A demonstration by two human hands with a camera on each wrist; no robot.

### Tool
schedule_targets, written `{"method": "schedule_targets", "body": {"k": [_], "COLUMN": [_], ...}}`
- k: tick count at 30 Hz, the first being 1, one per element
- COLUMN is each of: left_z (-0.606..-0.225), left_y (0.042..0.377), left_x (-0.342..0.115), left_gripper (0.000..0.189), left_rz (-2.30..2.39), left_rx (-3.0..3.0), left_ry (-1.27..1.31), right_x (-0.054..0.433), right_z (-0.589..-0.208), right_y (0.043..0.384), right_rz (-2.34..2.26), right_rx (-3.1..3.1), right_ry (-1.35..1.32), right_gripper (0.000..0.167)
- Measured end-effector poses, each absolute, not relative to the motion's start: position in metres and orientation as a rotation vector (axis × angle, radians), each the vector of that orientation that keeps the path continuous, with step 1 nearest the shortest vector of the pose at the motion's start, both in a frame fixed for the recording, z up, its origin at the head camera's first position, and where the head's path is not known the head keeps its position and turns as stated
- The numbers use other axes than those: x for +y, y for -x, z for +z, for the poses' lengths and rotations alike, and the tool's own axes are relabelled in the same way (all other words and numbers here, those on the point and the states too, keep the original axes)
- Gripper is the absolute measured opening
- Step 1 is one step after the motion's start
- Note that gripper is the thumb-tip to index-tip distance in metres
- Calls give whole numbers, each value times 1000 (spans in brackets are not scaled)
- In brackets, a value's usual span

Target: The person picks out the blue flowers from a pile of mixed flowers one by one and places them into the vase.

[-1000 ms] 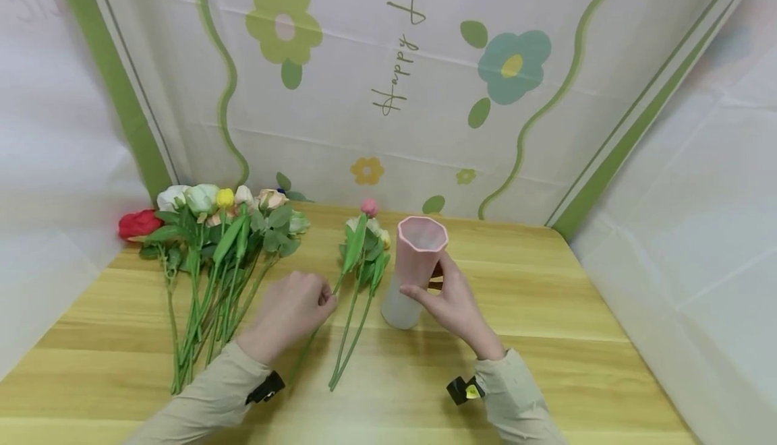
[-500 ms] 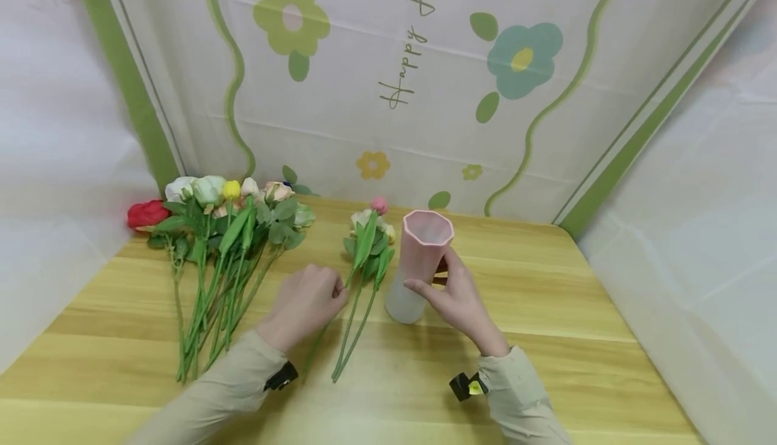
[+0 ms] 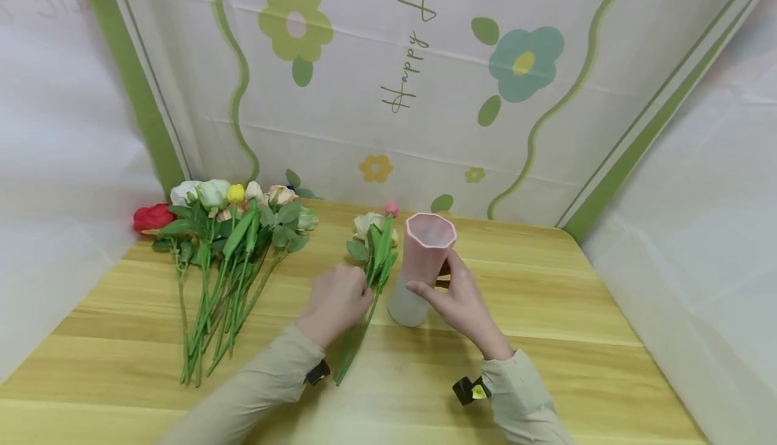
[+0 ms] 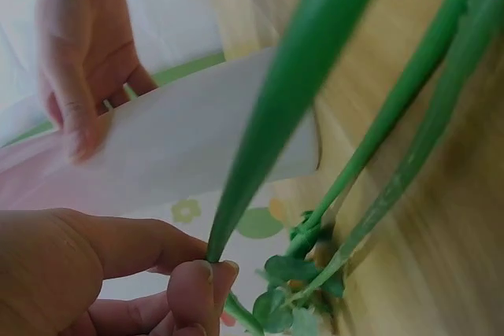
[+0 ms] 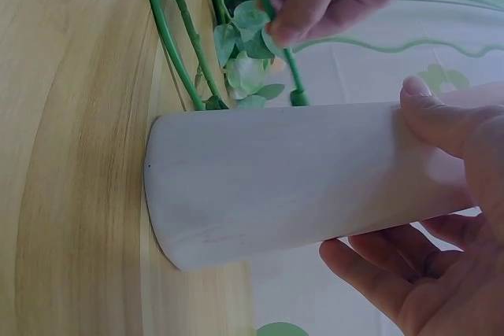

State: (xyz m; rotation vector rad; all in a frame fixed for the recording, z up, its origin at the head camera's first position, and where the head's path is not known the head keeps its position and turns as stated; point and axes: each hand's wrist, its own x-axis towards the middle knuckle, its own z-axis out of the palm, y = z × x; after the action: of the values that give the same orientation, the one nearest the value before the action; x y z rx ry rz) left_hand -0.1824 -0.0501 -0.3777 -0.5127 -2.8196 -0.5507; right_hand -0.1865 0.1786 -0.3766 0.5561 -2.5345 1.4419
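The wooden tabletop (image 3: 577, 337) carries everything. On the left lies the larger bunch of flowers (image 3: 221, 236), heads toward the back and stems toward the person; they look artificial, so likely light, with wiry stems that may snag on one another.

The vase (image 3: 413, 276) stands on the tabletop right of centre, pink above and frosted white below. The right hand (image 3: 461, 307) grips it partway up, thumb on one side and fingers round the other. Glass or plastic, I cannot tell—best treated as breakable. Its smooth wall may slip, and its tall shape could tip, so a hold near mid-height seems sound, off the faceted rim (image 3: 431, 245).

Just left of the vase is the smaller bunch (image 3: 371, 246), pale blooms among green leaves. There the left hand (image 3: 340, 302) pinches one green stem (image 4: 287, 92) between thumb and forefinger—probably stiff enough to steer from there, springy toward its ends. The pink bud (image 3: 391, 208), smallest of all, should be kept from squeezing.
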Motion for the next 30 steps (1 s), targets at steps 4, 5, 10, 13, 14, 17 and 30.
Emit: {"method": "schedule_targets", "body": {"k": [4, 5, 10, 13, 14, 17, 30], "left_z": [-386, -388, -397, -399, -399, -399, -396], "left_y": [184, 184, 187, 189, 190, 192, 192], "left_x": [-45, -44, -46, -48, -49, -52, -57], "left_gripper": [46, 46, 45, 44, 44, 44, 48], "left_rz": [-545, -552, -656, -717, -723, -719, -702], "left_rx": [-2801, -2795, -2833, -2876, -2890, -2901, -2937], "left_ry": [547, 554, 595, 599, 593, 571, 561], "right_x": [182, 183, 184, 183, 183, 181, 178], "right_z": [-376, -377, -378, -379, -378, -378, -376], "right_y": [185, 185, 185, 186, 187, 188, 187], "right_rz": [1439, 1437, 1438, 1437, 1434, 1420, 1437], "right_rx": [-2535, -2534, -2545, -2543, -2542, -2542, -2540], "right_ry": [-538, -536, -529, -530, -533, -546, -568], "right_gripper": [65, 65, 66, 66, 66, 66, 66]}}
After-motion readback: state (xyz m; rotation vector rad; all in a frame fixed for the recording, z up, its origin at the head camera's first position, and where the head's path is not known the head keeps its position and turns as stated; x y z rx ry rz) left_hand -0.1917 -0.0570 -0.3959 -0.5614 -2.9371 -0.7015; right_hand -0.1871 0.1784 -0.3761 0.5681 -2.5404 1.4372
